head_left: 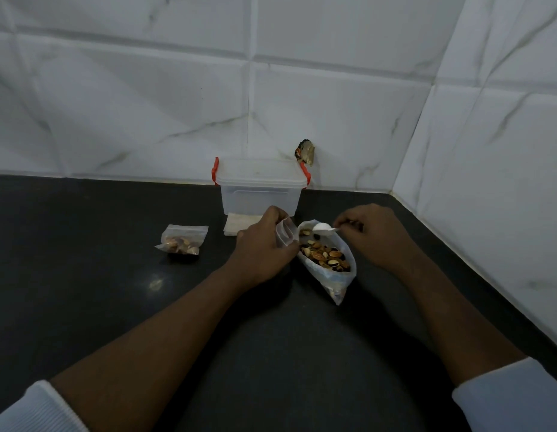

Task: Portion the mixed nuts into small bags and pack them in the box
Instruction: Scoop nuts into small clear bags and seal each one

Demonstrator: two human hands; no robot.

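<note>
mixed nuts [325, 258]: in open large bag [339, 285] on desk [83, 291], between the hands | left hand [261, 244]: fingers curled, pinching empty small bag [285, 234] beside it | right hand [375, 235]: pinching white spoon [322, 227] over nuts | filled small bag [182, 243]: left of left hand, apart | lidded box [261, 191]: beyond both hands

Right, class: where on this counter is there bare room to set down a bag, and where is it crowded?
Free: the counter left of the filled small bag, between the forearms, and a strip from the big nut bag to the right wall. Crowded: before the box, where spare bags, left hand, right hand and spoon meet.
</note>
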